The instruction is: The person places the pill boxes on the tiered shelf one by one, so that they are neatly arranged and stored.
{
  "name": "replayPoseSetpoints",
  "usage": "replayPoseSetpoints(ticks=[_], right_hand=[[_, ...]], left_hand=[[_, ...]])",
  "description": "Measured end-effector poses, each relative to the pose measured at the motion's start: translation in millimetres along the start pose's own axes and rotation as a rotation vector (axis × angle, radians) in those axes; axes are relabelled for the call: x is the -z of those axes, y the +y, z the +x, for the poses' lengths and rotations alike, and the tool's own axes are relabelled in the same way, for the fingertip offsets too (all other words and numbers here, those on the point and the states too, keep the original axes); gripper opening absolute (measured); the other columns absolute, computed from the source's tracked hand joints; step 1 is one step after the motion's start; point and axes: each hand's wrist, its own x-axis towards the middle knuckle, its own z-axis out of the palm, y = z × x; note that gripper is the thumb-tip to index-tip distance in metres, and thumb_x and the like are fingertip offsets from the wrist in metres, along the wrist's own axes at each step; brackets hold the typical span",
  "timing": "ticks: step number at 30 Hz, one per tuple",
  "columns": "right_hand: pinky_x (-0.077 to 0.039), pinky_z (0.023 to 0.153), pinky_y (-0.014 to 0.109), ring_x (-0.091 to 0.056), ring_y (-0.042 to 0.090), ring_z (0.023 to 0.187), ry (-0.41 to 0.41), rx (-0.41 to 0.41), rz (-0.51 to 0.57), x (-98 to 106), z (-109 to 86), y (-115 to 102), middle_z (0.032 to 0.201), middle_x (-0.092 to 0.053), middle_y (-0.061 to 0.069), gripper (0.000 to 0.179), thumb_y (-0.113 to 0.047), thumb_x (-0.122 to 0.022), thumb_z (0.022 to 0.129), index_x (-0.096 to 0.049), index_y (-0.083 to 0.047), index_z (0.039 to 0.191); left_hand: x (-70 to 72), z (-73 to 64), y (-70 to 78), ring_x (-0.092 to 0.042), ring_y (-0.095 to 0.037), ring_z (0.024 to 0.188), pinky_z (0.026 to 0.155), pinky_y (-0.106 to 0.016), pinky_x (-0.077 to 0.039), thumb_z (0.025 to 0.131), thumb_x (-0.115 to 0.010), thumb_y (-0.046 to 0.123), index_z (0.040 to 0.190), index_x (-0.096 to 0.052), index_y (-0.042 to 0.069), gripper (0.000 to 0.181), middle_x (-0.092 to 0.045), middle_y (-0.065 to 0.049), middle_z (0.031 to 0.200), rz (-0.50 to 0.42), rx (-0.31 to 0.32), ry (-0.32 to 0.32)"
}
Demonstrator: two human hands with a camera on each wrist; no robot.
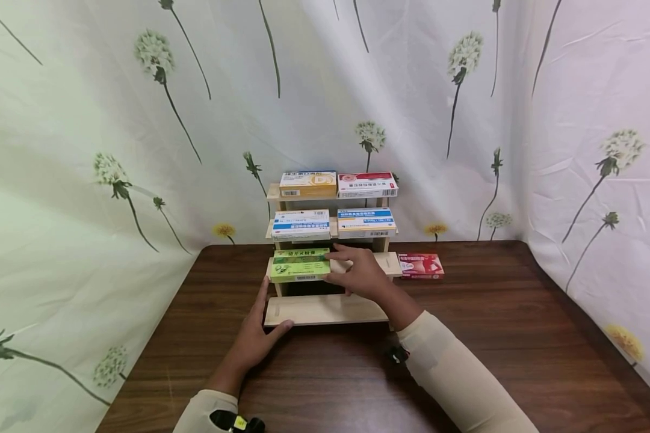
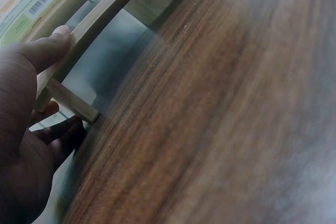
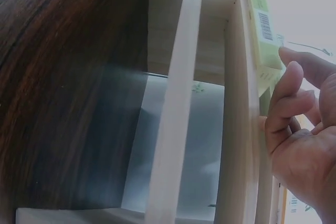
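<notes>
A stepped wooden display rack (image 1: pixel 325 308) stands on the table with medicine boxes on its tiers. My left hand (image 1: pixel 253 338) holds the rack's front left corner, thumb over the lowest board and the other fingers along the side; in the left wrist view those fingers bend beneath the board. A green medicine box (image 1: pixel 300 266) lies at the left of the second tier from the bottom. At its right end is my right hand (image 1: pixel 360 272), thumb and index fingertips against the box. In the right wrist view its other fingers are loosely bent beside the tier.
The third tier bears two blue-and-white boxes (image 1: pixel 301 225). On the top tier sit a yellow-and-white box (image 1: pixel 308 184) and a red-and-white box (image 1: pixel 367 184). A red box (image 1: pixel 420 265) lies on the table (image 1: pixel 482 313) right of the rack. A flowered cloth (image 1: pixel 314 72) hangs behind.
</notes>
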Motion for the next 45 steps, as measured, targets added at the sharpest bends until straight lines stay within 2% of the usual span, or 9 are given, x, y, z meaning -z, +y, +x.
replayPoseSetpoints(ticks=[9, 14, 20, 22, 25, 30, 34, 37, 45], right_hand=[[-0.056, 0.053, 0.039, -0.063, 0.020, 0.043, 0.020, -0.011, 0.020, 15, -14.6, 4, 0.172, -0.046, 0.016, 0.055, -0.028, -0.086, 0.097, -0.071, -0.016, 0.149], [-0.054, 0.050, 0.037, -0.061, 0.019, 0.042, 0.049, -0.017, 0.062, 24, -23.2, 14, 0.168, -0.052, 0.019, 0.052, -0.024, -0.087, 0.097, -0.072, -0.015, 0.146], [-0.053, 0.050, 0.038, -0.064, 0.049, 0.051, 0.071, -0.038, 0.102, 39, -36.2, 22, 0.164, -0.056, 0.017, 0.053, -0.022, -0.087, 0.096, -0.072, -0.011, 0.146], [-0.052, 0.049, 0.038, -0.065, 0.052, 0.054, 0.080, -0.040, 0.108, 46, -41.2, 24, 0.165, -0.056, 0.018, 0.054, -0.023, -0.087, 0.096, -0.072, -0.011, 0.146], [-0.050, 0.048, 0.036, -0.067, 0.047, 0.053, 0.095, -0.046, 0.108, 55, -47.5, 30, 0.164, -0.057, 0.017, 0.054, -0.024, -0.087, 0.096, -0.072, -0.012, 0.146], [-0.058, 0.053, 0.044, -0.069, 0.030, 0.051, 0.105, -0.058, 0.109, 69, -56.0, 41, 0.162, -0.059, 0.017, 0.056, -0.023, -0.089, 0.094, -0.072, -0.012, 0.146], [-0.063, 0.059, 0.051, -0.072, 0.038, 0.056, 0.106, -0.033, 0.096, 80, -63.2, 48, 0.163, -0.057, 0.020, 0.058, -0.022, -0.090, 0.093, -0.071, -0.009, 0.147], [-0.065, 0.061, 0.048, -0.074, 0.043, 0.063, 0.107, -0.007, 0.078, 89, -67.6, 52, 0.162, -0.057, 0.021, 0.058, -0.022, -0.090, 0.093, -0.071, -0.008, 0.146], [-0.064, 0.059, 0.039, -0.079, 0.027, 0.068, 0.128, -0.015, 0.073, 113, -77.0, 66, 0.149, -0.068, 0.025, 0.052, -0.017, -0.089, 0.094, -0.073, -0.005, 0.142]], left_hand=[[-0.4, -1.2, 0.0, -0.029, -0.047, 0.165, 0.128, -0.073, -0.024, 0.102, -0.080, 0.038, 0.176, 0.005, 0.042, 0.112, -0.018, -0.018, 0.183, -0.015, -0.008, 0.004], [0.5, -2.0, -0.5, -0.026, -0.048, 0.166, 0.128, -0.074, -0.024, 0.102, -0.080, 0.038, 0.176, 0.004, 0.039, 0.112, -0.013, -0.016, 0.185, -0.016, -0.011, 0.005], [0.2, -2.1, -0.6, -0.020, -0.046, 0.168, 0.129, -0.074, -0.022, 0.102, -0.080, 0.041, 0.176, 0.004, 0.042, 0.112, -0.009, -0.011, 0.186, -0.006, -0.013, 0.003], [-0.1, -2.1, -0.6, -0.021, -0.046, 0.168, 0.129, -0.074, -0.022, 0.102, -0.080, 0.041, 0.175, 0.005, 0.043, 0.112, -0.010, -0.012, 0.186, -0.007, -0.012, 0.001], [-0.2, -1.8, -0.5, -0.023, -0.046, 0.167, 0.129, -0.074, -0.022, 0.102, -0.080, 0.041, 0.175, 0.005, 0.043, 0.112, -0.012, -0.014, 0.185, -0.005, -0.008, 0.004], [-0.3, -0.5, -0.8, -0.025, -0.046, 0.167, 0.129, -0.074, -0.023, 0.102, -0.080, 0.040, 0.176, 0.004, 0.042, 0.112, -0.013, -0.015, 0.185, -0.002, -0.011, 0.008], [-0.6, -0.2, -1.6, -0.024, -0.046, 0.167, 0.129, -0.073, -0.022, 0.101, -0.080, 0.040, 0.176, 0.004, 0.041, 0.113, -0.012, -0.013, 0.185, -0.003, -0.018, 0.009], [-0.9, -0.5, -1.8, -0.022, -0.046, 0.168, 0.130, -0.073, -0.022, 0.101, -0.080, 0.040, 0.176, 0.004, 0.041, 0.113, -0.010, -0.012, 0.186, -0.003, -0.020, 0.009], [-1.1, -0.5, -2.2, -0.024, -0.046, 0.167, 0.129, -0.073, -0.023, 0.102, -0.080, 0.040, 0.177, 0.003, 0.038, 0.112, -0.013, -0.014, 0.185, -0.008, -0.012, 0.010]])
